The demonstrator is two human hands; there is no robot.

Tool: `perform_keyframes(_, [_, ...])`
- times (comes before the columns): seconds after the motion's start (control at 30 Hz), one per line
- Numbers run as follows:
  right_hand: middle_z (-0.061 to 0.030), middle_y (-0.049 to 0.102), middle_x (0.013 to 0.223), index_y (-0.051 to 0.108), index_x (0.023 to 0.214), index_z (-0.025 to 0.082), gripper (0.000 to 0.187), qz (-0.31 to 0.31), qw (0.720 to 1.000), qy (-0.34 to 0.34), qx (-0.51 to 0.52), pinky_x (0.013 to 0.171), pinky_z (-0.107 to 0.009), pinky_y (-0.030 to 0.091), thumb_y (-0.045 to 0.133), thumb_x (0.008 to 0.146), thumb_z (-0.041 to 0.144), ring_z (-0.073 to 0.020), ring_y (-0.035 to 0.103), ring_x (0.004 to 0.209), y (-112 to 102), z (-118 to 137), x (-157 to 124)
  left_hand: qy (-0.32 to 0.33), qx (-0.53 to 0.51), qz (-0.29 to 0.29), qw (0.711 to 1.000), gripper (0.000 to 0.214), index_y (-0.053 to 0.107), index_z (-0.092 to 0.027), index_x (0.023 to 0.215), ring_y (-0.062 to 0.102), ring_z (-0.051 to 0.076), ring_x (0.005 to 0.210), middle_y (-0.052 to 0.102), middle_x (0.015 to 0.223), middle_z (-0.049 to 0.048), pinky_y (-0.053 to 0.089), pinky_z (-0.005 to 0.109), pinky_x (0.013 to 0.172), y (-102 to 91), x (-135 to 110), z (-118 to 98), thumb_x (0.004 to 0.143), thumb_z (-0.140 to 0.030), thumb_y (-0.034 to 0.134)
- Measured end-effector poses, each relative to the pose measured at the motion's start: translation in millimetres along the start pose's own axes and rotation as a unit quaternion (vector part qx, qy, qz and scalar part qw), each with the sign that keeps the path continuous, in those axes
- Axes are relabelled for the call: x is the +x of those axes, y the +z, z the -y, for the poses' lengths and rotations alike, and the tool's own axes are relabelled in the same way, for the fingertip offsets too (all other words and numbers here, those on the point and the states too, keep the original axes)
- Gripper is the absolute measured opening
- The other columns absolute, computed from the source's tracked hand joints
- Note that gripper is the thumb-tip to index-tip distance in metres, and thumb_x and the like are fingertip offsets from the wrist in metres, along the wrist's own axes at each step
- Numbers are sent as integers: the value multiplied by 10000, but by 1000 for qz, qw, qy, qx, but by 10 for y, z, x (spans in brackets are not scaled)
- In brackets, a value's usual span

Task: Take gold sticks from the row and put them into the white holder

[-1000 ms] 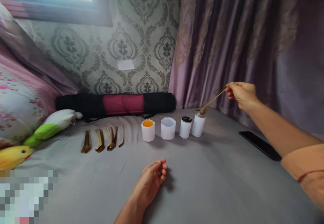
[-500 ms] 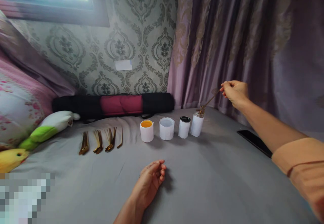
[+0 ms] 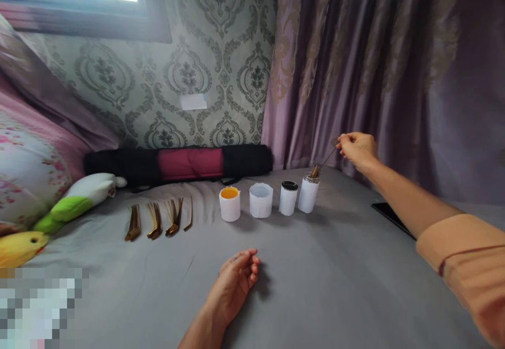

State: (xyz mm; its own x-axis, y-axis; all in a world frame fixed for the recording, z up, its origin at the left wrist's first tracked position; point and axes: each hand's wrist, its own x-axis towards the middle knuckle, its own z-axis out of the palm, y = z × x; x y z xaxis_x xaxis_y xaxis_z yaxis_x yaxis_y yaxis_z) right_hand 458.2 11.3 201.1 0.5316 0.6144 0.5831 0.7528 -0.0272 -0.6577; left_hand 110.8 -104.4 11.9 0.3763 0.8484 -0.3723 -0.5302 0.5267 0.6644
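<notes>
My right hand (image 3: pixel 357 148) pinches the upper end of a thin gold-coloured piece of cutlery (image 3: pixel 327 157). It slants down to the mouth of a tall white-wrapped jar (image 3: pixel 308 195), where more gold-coloured pieces (image 3: pixel 315 171) stick out. Whether its lower end is inside the mouth is hard to tell. Left of that jar stand a white-wrapped can with a black rim (image 3: pixel 288 201), a wide white container (image 3: pixel 261 204) and a white cup with an orange inside (image 3: pixel 230 207). My left hand (image 3: pixel 239 280) rests on the grey sheet, fingers loosely curled, holding nothing.
Several gold-coloured pieces lie at the left in three bundles (image 3: pixel 155 222), with a single piece (image 3: pixel 190 216) beside them. A black-and-maroon roll (image 3: pixel 189 163) lies along the wall. Plush toys (image 3: pixel 82 196) sit at left, and a dark phone (image 3: pixel 389 217) is partly behind my right forearm.
My right hand has moved slightly left and down with the cutlery, bringing it closer to the tall jar. My left hand has stayed in place.
</notes>
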Motion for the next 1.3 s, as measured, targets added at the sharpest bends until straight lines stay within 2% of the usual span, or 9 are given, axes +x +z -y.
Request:
perform_keyframes(0.1, [-92,659,763,624,875,117,322,-9,1000,-4,0,462,-186,399,414,781,343,-76,531,493,53,-7,-38,2,0,1,1000,166,556,-76,888,513,77,560,559,722,58,410,193,509,4,-2,-7,749,-160,522])
perform_keyframes(0.47, [-57,653,693,619,752,173,200,44,999,12,20,376,-191,420,463,755,297,-100,555,458,157,-24,-223,0,-3,0,1000,158,553,-77,881,509,74,555,557,718,55,406,190,503,19,-6,-11,748,-154,520])
perform_keyframes(0.87, [-60,658,687,627,743,182,188,97,994,30,28,469,-246,482,492,753,312,-136,593,523,293,-177,-362,6,-7,5,1000,148,562,-82,865,517,72,554,565,708,53,413,185,505,24,-3,-20,744,-162,531])
perform_keyframes(1.1, [-67,658,714,615,758,171,173,126,989,48,60,371,-203,424,503,731,299,-104,547,456,384,-277,-384,6,-7,4,1000,153,563,-80,867,516,72,554,565,708,53,412,185,503,13,-1,-9,740,-161,535])
perform_keyframes(1.3, [-73,652,712,606,709,152,153,134,984,75,87,354,-186,394,519,706,278,-85,519,437,390,-271,-417,2,-7,6,1000,159,560,-82,872,517,73,558,565,712,54,411,185,506,11,-1,-16,739,-166,537])
